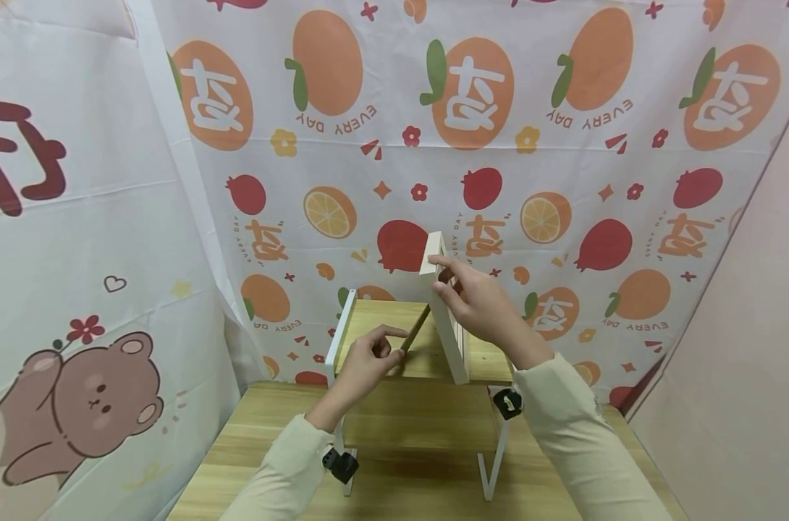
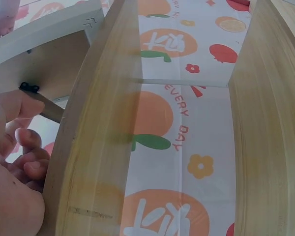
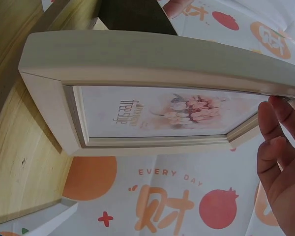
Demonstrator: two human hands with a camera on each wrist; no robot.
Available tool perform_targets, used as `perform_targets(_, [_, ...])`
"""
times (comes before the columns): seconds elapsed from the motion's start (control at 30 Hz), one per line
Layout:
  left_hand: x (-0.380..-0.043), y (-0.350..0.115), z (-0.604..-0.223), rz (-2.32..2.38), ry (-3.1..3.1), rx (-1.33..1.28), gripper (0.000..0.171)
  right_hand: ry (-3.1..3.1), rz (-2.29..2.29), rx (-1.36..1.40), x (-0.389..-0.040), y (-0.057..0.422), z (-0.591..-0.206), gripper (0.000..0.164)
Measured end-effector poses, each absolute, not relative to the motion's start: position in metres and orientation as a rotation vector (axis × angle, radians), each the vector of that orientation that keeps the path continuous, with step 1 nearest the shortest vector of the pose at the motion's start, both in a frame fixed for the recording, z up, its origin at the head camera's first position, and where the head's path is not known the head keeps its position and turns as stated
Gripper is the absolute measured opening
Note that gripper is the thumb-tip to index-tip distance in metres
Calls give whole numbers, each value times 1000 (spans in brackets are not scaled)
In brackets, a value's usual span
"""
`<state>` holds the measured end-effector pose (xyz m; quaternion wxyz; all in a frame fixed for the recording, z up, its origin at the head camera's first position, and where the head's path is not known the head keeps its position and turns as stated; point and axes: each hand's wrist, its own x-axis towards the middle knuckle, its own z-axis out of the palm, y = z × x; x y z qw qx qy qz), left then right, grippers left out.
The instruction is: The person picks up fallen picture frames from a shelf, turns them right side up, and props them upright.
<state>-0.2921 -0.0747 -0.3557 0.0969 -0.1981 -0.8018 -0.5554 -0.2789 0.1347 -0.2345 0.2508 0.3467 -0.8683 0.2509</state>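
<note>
A pale picture frame [image 1: 445, 333] stands tilted on the upper board of a small wooden shelf [image 1: 368, 318]. Behind its glass is a print of pink flowers with lettering [image 3: 187, 110]. My right hand [image 1: 482, 300] grips the frame's upper end, thumb and fingers at its edge. From the frame's back a dark support leg [image 1: 416, 329] slants out. Thumb and forefinger of my left hand [image 1: 367, 358] pinch that leg near its free end. In the left wrist view, a small black hinge [image 2: 29, 87] joins the leg to the frame's back.
White metal legs [image 1: 492, 470] carry the shelf on a wooden table [image 1: 238, 449]. A fruit-printed curtain [image 1: 394, 159] hangs close behind, and a bear-printed curtain [image 1: 108, 253] on the left. Each sleeve bears a black wrist device [image 1: 339, 465].
</note>
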Motion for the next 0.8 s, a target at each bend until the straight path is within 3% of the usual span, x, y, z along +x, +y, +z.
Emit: perform_targets(0.8, [-306,-75,-343,-1809,-2369,-393,18,-2462,637,730,-280,114,-229,44])
